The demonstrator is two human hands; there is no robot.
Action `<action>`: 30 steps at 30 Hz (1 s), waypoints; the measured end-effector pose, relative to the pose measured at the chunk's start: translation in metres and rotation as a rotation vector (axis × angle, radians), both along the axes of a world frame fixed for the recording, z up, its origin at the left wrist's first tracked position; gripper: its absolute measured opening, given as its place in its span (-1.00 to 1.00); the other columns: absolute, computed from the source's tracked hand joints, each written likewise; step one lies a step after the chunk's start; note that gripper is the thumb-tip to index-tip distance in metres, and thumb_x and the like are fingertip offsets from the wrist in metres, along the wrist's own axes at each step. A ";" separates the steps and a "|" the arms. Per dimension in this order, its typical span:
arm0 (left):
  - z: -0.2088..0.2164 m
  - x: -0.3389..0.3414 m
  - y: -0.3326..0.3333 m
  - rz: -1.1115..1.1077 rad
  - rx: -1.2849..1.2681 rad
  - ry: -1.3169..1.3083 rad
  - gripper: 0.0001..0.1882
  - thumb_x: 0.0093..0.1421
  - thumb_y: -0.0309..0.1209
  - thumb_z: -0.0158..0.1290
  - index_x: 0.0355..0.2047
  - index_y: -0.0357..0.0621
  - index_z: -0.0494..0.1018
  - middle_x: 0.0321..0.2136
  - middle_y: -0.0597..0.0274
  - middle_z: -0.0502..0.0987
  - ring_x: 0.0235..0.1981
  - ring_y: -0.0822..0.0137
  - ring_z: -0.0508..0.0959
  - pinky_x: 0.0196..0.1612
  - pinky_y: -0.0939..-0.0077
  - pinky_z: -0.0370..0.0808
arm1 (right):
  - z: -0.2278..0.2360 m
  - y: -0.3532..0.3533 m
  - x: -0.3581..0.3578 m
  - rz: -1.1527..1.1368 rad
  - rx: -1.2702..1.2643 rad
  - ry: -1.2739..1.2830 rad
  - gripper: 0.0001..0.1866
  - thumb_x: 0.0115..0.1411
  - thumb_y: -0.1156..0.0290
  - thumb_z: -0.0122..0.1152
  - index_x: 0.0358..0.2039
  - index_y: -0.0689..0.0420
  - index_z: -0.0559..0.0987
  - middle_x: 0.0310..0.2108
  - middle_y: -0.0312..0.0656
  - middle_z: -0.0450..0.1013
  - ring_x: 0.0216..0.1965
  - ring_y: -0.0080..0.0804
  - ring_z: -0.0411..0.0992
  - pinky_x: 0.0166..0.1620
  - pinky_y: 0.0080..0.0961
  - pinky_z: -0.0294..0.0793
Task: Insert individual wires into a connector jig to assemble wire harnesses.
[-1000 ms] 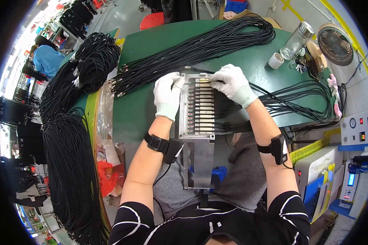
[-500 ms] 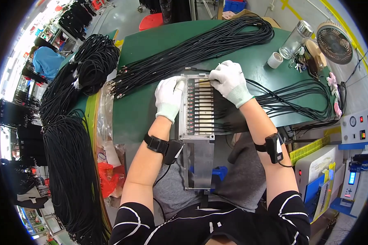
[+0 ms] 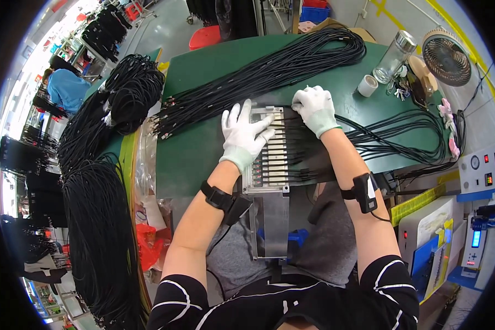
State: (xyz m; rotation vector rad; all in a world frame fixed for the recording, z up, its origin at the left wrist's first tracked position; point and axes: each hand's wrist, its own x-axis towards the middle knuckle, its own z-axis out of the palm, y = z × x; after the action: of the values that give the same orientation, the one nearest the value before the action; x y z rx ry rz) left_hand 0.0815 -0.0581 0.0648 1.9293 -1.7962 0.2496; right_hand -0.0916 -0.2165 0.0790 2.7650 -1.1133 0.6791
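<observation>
A long metal fixture (image 3: 283, 188) stands upright in front of me, with a row of pale slots holding the connector ends of several black cables (image 3: 298, 155). My left hand (image 3: 242, 131), in a white glove, lies over the upper left of the fixture. Its fingers are spread, with some tips across the top slots. My gloved right hand (image 3: 315, 107) is just right of the fixture's top end, fingers curled round a black cable (image 3: 344, 119). That cable comes out on the hand's right side; the part inside the fingers is hidden.
A bundle of black cables (image 3: 258, 71) crosses the green table (image 3: 195, 157). Looped cables (image 3: 418, 132) lie right. A glass bottle (image 3: 396, 55), white roll (image 3: 367, 86) and fan (image 3: 446, 58) stand far right. More cable bundles (image 3: 99, 236) hang left.
My left hand has moved from the fixture's left edge onto its top slots, and its fingers have spread. My right hand has shifted slightly right and away from the fixture's top.
</observation>
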 end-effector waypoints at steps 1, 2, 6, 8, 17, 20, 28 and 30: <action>-0.002 0.004 -0.002 0.003 -0.005 -0.001 -0.64 0.20 0.07 0.13 -0.07 0.35 0.66 0.29 -0.07 0.31 0.33 -0.14 0.20 0.40 -0.07 -0.02 | 0.000 -0.003 -0.003 0.003 -0.005 -0.001 -0.90 0.06 0.21 0.34 -0.48 -0.10 0.65 -0.44 -0.36 0.53 -0.27 -0.26 0.47 -0.19 -0.30 0.44; -0.003 0.011 -0.006 0.071 -0.083 0.089 -0.68 0.22 0.01 0.14 -0.11 0.25 0.66 0.23 -0.07 0.38 0.28 -0.11 0.27 0.37 -0.02 0.07 | 0.000 -0.007 -0.009 0.071 0.008 -0.080 -0.89 0.06 0.21 0.34 -0.48 -0.09 0.64 -0.44 -0.34 0.53 -0.27 -0.24 0.47 -0.20 -0.29 0.44; -0.001 0.022 -0.007 0.173 -0.256 0.335 -0.77 0.23 -0.17 0.18 -0.24 0.00 0.64 0.07 -0.05 0.53 0.14 -0.02 0.44 0.26 0.13 0.30 | 0.010 -0.003 -0.017 0.256 0.085 -0.225 -0.87 0.07 0.23 0.35 -0.47 -0.04 0.62 -0.44 -0.29 0.53 -0.27 -0.19 0.47 -0.19 -0.25 0.44; 0.001 0.021 -0.008 0.077 -0.304 0.452 -0.81 0.22 -0.28 0.20 -0.33 -0.14 0.60 -0.03 -0.01 0.59 0.06 0.05 0.50 0.18 0.20 0.39 | 0.017 0.001 -0.019 0.325 0.166 -0.218 -0.85 0.06 0.27 0.38 -0.42 0.03 0.63 -0.45 -0.25 0.52 -0.26 -0.14 0.47 -0.14 -0.23 0.45; 0.006 0.022 -0.004 -0.118 -0.399 0.522 -0.85 0.14 -0.39 0.26 -0.42 -0.22 0.56 -0.04 0.06 0.60 0.09 0.07 0.46 0.13 0.22 0.44 | 0.026 0.036 0.010 0.445 0.115 -0.223 -0.86 0.04 0.32 0.40 -0.39 0.05 0.67 -0.44 -0.18 0.54 -0.30 -0.12 0.47 -0.15 -0.25 0.46; 0.002 0.030 -0.005 0.052 -0.333 0.582 -0.85 0.16 -0.36 0.25 -0.36 -0.19 0.61 -0.03 0.09 0.59 0.06 0.07 0.48 0.13 0.22 0.44 | 0.025 0.014 -0.014 0.345 0.230 -0.302 -0.87 0.02 0.32 0.41 -0.42 0.04 0.67 -0.46 -0.19 0.54 -0.30 -0.13 0.47 -0.16 -0.26 0.46; 0.001 0.032 -0.004 0.150 -0.145 0.599 -0.74 0.29 -0.20 0.10 -0.25 -0.10 0.65 -0.13 0.16 0.65 -0.04 0.08 0.56 0.20 0.18 0.37 | 0.014 0.016 -0.001 0.342 0.039 -0.233 -0.89 -0.04 0.34 0.43 -0.47 -0.02 0.65 -0.49 -0.29 0.51 -0.26 -0.20 0.47 -0.13 -0.28 0.45; 0.002 0.033 -0.004 0.145 -0.122 0.573 -0.74 0.30 -0.20 0.08 -0.24 -0.09 0.65 -0.14 0.18 0.66 -0.05 0.09 0.57 0.22 0.17 0.35 | 0.013 0.016 0.001 0.330 0.013 -0.223 -0.88 -0.04 0.34 0.43 -0.46 -0.03 0.65 -0.48 -0.31 0.51 -0.23 -0.22 0.46 -0.12 -0.28 0.44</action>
State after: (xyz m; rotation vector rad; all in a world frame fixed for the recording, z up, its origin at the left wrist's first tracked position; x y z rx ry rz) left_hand 0.1144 -0.0617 0.0666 1.8084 -1.2415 -0.1358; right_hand -0.0903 -0.2004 0.0924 2.9719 -0.6917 1.0392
